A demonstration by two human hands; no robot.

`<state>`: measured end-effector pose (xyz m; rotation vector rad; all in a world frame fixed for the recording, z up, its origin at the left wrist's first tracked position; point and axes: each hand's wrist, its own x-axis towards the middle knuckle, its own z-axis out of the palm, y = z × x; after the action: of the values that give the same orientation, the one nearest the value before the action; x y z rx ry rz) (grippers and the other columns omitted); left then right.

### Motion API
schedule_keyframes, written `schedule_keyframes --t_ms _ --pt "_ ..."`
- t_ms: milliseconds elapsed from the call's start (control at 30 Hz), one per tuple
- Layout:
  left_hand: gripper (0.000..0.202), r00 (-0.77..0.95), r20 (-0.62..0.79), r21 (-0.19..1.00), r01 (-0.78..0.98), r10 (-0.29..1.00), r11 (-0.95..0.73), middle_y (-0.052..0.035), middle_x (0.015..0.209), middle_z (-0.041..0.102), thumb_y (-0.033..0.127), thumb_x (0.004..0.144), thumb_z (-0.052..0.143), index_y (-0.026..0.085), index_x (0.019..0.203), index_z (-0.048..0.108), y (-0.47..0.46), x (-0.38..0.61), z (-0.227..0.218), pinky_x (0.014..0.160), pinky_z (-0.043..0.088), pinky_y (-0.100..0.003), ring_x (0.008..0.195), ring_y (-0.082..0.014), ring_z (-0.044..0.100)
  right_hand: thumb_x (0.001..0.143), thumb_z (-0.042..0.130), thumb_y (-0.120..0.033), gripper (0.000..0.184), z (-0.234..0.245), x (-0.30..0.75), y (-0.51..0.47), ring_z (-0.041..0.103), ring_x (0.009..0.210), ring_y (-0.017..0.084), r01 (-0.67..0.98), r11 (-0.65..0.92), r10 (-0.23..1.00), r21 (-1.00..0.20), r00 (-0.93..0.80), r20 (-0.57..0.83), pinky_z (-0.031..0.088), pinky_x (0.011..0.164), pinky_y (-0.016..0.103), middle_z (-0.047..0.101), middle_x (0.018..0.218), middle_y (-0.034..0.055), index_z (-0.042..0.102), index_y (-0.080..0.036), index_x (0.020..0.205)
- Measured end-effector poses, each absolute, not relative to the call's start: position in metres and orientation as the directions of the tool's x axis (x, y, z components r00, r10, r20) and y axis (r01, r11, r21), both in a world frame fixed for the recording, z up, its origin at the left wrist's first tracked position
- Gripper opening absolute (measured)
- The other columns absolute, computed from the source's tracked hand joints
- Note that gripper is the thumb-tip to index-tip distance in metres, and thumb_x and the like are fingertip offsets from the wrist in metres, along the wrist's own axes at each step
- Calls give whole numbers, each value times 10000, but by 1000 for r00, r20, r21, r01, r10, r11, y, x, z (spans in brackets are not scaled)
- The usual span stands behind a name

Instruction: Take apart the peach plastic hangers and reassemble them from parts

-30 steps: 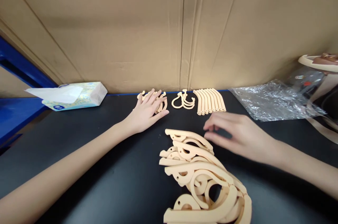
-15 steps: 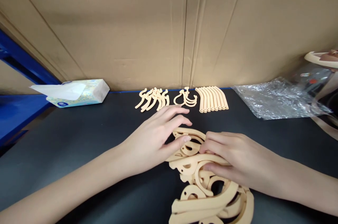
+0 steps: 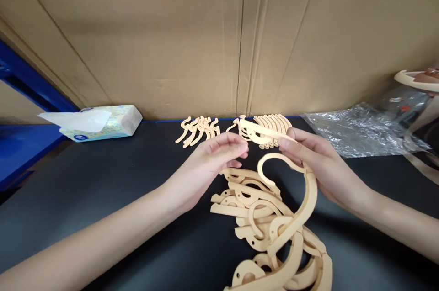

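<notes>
My right hand (image 3: 318,158) grips a beige folding hanger (image 3: 311,193) by its middle, thumb and fingers closed on it. One hanger arm points left across the table's back; the other hangs down over the pile, and the hook curls between them. Left of it, my left hand (image 3: 219,158) is curled with thumb and index fingertip together, apart from the hanger. I see nothing in that hand. Below both hands lies an overlapping pile of similar beige hangers (image 3: 247,211) on the black table (image 3: 137,227).
Along the back edge lie curved beige pieces (image 3: 197,131), some small hook-like pieces (image 3: 234,125) and a row of curved bars (image 3: 274,122). A tissue pack (image 3: 118,122) sits back left. Crumpled clear plastic (image 3: 356,131) lies back right, before a cardboard wall (image 3: 164,44).
My right hand has lifted a hanger from the pile, up and to the right. My left hand's fingers have curled in from their spread pose. The pile has shifted.
</notes>
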<state>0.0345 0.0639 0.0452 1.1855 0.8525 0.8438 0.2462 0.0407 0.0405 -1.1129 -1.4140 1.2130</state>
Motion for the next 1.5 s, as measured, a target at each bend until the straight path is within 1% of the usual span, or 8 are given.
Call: schedule_keyframes --t_ms 133,433,600,700,800,967,1167,1500 --pt "246 435 -90 971 -161 896 176 -73 1140 657 332 869 682 190 1062 628 69 46 49 925 491 -338 1092 -209 612 881 649 -415 388 39 243 46 269 512 77 15 127 984 -992 -126 124 233 453 214 333 577 -66 437 -197 640" --pt "228 324 122 992 -72 938 -104 20 720 531 193 906 479 166 684 524 83 57 54 705 444 -210 706 -102 543 867 640 -499 400 58 257 66 359 500 91 537 400 915 -743 -179 363 277 465 248 403 547 -52 524 -200 629" --pt "367 359 66 998 -7 931 -69 32 575 413 282 954 424 179 602 433 88 54 56 522 354 -204 527 -90 399 957 539 -420 248 62 265 80 469 485 119 815 563 701 -139 -382 602 303 485 268 558 571 -39 661 -214 1022" --pt "386 403 -14 1000 18 915 8 59 534 302 348 948 445 188 600 392 87 56 61 422 215 -204 449 -73 243 997 465 -289 235 63 260 85 540 537 144 755 548 483 359 -637 602 279 480 293 645 657 11 675 -189 964" --pt "365 417 -35 999 50 908 16 70 545 257 374 956 423 194 639 398 86 57 63 415 168 -204 448 -73 191 981 430 -154 240 64 254 87 518 517 151 675 481 420 559 -737 529 262 475 311 610 618 22 669 -152 957" --pt "377 381 222 816 431 898 -384 38 610 364 384 1007 272 207 692 381 80 57 54 525 297 -244 524 -113 355 956 386 -167 258 60 249 92 423 440 142 724 635 572 270 -675 465 194 449 312 578 582 23 632 -168 880" --pt "296 266 307 597 694 914 -402 39 595 362 373 968 402 221 717 364 95 35 56 575 186 -296 525 -143 292 918 492 -322 200 57 263 111 416 353 98 434 261 960 -862 -215 182 311 396 258 468 480 -49 552 -207 766" --pt "332 131 -8 639 763 991 -96 42 625 536 397 975 514 144 771 584 192 -54 29 563 419 -248 527 -100 490 761 544 -226 100 51 271 120 386 400 97 142 27 999 -989 -33 22 269 357 234 489 493 -47 552 -204 858"
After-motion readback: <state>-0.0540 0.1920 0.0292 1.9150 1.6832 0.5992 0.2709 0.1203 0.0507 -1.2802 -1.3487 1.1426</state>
